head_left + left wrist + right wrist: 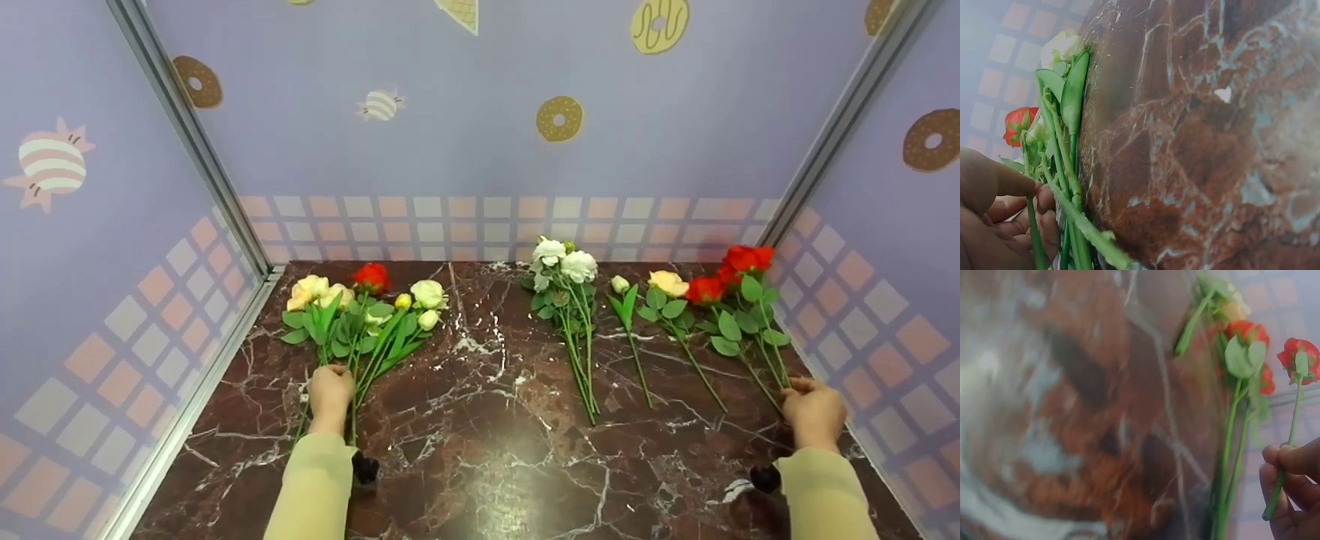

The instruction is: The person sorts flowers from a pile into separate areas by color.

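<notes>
Over the mixed bunch on the left, my left hand [330,394] pinches a green stem between thumb and fingers. In the left wrist view that stem appears to lead up to a red rose [1021,126]. Beside it lie cream roses [307,291], a white bloom [429,293] and a white tulip bud [428,320]. At the far right, my right hand [814,411] pinches the lower stem of a red rose [1300,360], which stands apart from the others in the right wrist view. More red roses [705,289] lie just left of that hand.
White flowers [579,267] on long stems lie right of centre. A single tulip [619,285] and a yellow-peach rose [667,284] come after them on the dark marbled table [480,420]. Patterned panels [480,157] wall in the back and both sides.
</notes>
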Action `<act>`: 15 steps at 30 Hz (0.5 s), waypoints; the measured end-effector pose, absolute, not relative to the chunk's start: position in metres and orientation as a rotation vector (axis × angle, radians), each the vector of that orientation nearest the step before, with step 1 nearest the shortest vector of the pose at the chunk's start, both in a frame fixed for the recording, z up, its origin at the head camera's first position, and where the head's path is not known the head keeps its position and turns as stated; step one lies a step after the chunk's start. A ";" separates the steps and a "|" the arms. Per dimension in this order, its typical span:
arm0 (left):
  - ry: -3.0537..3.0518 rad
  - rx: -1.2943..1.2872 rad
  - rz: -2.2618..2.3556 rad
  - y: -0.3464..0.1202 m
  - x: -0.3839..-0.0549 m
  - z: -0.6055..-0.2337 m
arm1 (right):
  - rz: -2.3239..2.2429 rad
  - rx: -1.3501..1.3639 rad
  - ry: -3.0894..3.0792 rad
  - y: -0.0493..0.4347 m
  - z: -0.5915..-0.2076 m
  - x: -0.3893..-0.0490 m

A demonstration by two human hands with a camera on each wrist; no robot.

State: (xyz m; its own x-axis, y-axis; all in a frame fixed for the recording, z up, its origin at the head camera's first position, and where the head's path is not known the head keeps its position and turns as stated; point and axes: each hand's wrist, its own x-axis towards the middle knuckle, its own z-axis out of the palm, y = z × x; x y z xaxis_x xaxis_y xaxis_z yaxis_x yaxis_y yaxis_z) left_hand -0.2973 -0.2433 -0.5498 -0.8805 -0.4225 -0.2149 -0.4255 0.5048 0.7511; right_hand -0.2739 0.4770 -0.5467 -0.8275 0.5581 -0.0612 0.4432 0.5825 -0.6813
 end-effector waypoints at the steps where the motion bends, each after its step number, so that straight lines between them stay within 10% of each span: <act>1: 2.716 -0.774 1.368 -0.244 -0.297 -0.550 | 1.072 -0.842 -2.661 0.479 -0.548 -0.273; 15: 2.631 -0.812 1.578 -0.239 -0.297 -0.536 | 0.832 -0.742 -2.866 0.491 -0.560 -0.270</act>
